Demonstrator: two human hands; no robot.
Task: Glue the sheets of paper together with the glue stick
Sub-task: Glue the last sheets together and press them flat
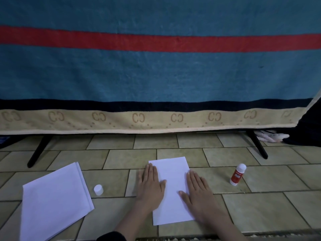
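Both sets of fingers lie straight and flat, close together, pressing on a white sheet of paper [171,190] on the tiled floor [260,211]. The left hand [150,186] covers the sheet's left edge, the right hand [197,193] its right edge, thumbs pointing inward. The sheet is plain, unmarked, upright in portrait. At 3 o'clock from it stands the glue stick [238,174], red-labelled with a white top, uncapped. Its white cap [98,189] sits at 9 o'clock, just beside a stack of white sheets [55,204] lying skewed. Behind hangs a blue, red-striped towel [156,70].
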